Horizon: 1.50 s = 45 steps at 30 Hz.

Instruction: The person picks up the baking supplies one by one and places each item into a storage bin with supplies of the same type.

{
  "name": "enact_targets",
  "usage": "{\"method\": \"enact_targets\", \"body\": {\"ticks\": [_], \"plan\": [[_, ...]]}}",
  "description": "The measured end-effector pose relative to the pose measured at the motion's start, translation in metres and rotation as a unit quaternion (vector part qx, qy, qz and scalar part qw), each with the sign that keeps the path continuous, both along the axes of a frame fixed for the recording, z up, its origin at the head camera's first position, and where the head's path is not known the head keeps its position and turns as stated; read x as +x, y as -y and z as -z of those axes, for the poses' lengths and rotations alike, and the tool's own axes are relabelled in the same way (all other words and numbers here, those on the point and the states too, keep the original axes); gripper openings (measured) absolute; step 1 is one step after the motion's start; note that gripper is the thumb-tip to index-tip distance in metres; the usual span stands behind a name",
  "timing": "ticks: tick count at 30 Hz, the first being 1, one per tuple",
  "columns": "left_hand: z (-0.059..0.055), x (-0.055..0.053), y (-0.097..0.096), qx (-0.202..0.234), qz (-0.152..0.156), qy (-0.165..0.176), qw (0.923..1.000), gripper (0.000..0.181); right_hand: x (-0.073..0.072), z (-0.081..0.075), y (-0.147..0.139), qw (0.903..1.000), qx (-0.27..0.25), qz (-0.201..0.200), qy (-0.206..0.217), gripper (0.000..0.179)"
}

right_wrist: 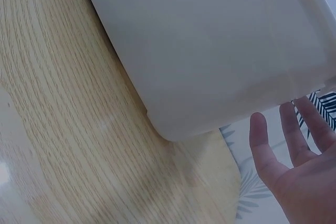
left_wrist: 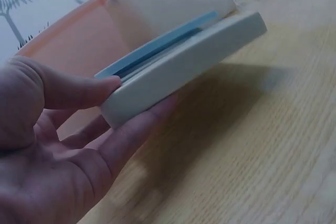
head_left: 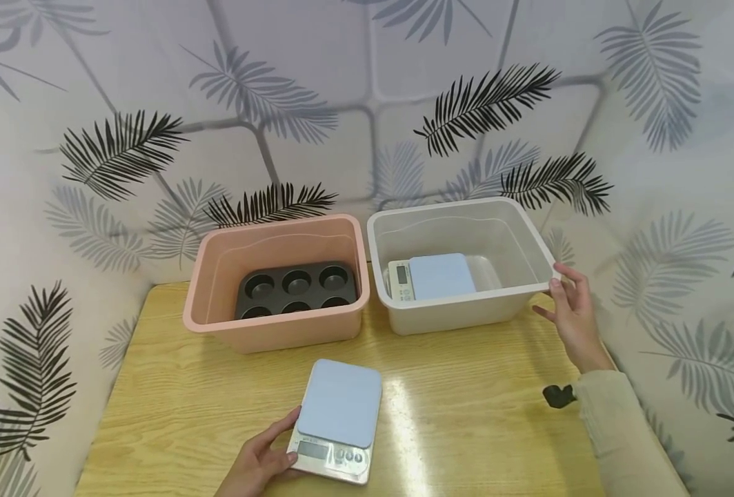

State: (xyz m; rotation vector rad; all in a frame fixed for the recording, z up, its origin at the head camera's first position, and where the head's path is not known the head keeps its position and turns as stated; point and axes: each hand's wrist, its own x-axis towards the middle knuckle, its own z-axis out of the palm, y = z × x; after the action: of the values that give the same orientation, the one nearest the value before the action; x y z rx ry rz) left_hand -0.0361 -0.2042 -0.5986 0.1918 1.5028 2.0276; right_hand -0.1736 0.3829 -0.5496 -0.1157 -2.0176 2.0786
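A kitchen scale (head_left: pixel 340 404) with a pale blue platform lies in my left hand (head_left: pixel 260 452), its display end toward me. In the left wrist view the thumb presses the top edge of the scale (left_wrist: pixel 184 66) while fingers support it from below, tilted over the table. My right hand (head_left: pixel 574 317) holds the white bin (head_left: pixel 454 314) by the rim at its front right corner. Several fingers (right_wrist: pixel 260 135) of that hand extend by the outer wall in the right wrist view. Inside the white bin sits another scale (head_left: pixel 441 276), also with a blue platform.
Left of the white bin stands a pink bin (head_left: pixel 292 335) with a dark muffin pan (head_left: pixel 297 281) in it. Both bins are on the wooden table (head_left: pixel 466 400), against a leaf-patterned backdrop (head_left: pixel 317 69). A small black object (head_left: pixel 558 396) shows beside my right sleeve.
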Motion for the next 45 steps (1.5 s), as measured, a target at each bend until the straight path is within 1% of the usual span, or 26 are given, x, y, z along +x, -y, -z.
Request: {"method": "enact_targets", "body": {"ticks": [3,6,8,11,15,17,20,23,26,32,35,40,45], "plan": [[-0.002,-0.001,0.001,0.047,0.002,0.003,0.9989,0.072,0.000,0.000,0.000,1.0000,-0.002,-0.001,-0.004,0.049],[-0.009,-0.004,0.003,0.070,0.008,-0.007,0.9975,0.072,0.000,0.000,-0.001,1.0000,-0.002,0.000,-0.006,0.049],[-0.015,-0.005,0.003,0.071,0.012,-0.009,0.9974,0.072,0.000,0.000,-0.001,1.0000,-0.003,0.000,-0.005,0.048],[-0.025,-0.008,0.003,0.067,0.013,0.002,0.9977,0.071,0.000,-0.001,-0.001,1.0000,-0.010,0.000,-0.002,0.048],[-0.040,-0.011,0.001,0.068,0.018,-0.007,0.9975,0.073,0.000,-0.002,-0.001,0.9999,-0.013,-0.003,-0.001,0.047],[-0.048,-0.014,0.000,0.063,0.019,-0.009,0.9978,0.073,0.000,-0.002,-0.001,0.9999,-0.010,-0.005,0.000,0.047],[-0.062,-0.018,-0.002,0.054,0.019,0.003,0.9984,0.071,0.000,-0.002,-0.002,1.0000,-0.005,-0.003,0.006,0.047],[-0.074,-0.024,-0.004,0.054,0.019,0.006,0.9984,0.068,0.001,-0.001,-0.002,1.0000,-0.001,0.004,0.009,0.048],[-0.083,-0.031,-0.007,0.055,0.017,-0.007,0.9983,0.068,0.001,-0.001,-0.002,1.0000,0.005,0.006,0.005,0.049],[-0.098,-0.042,-0.007,0.047,0.015,-0.034,0.9982,0.067,-0.001,-0.001,0.000,0.9999,0.011,-0.007,-0.002,0.050],[-0.106,-0.048,-0.007,0.045,0.020,-0.047,0.9976,0.066,-0.002,-0.001,0.002,1.0000,0.008,0.003,-0.002,0.048],[-0.119,-0.062,-0.008,0.045,0.029,-0.069,0.9962,0.065,-0.002,0.000,0.004,0.9997,-0.008,0.021,-0.005,0.045],[-0.128,-0.077,-0.015,0.035,0.017,-0.101,0.9942,0.066,-0.002,0.001,0.004,0.9998,-0.003,0.019,-0.003,0.048]]}}
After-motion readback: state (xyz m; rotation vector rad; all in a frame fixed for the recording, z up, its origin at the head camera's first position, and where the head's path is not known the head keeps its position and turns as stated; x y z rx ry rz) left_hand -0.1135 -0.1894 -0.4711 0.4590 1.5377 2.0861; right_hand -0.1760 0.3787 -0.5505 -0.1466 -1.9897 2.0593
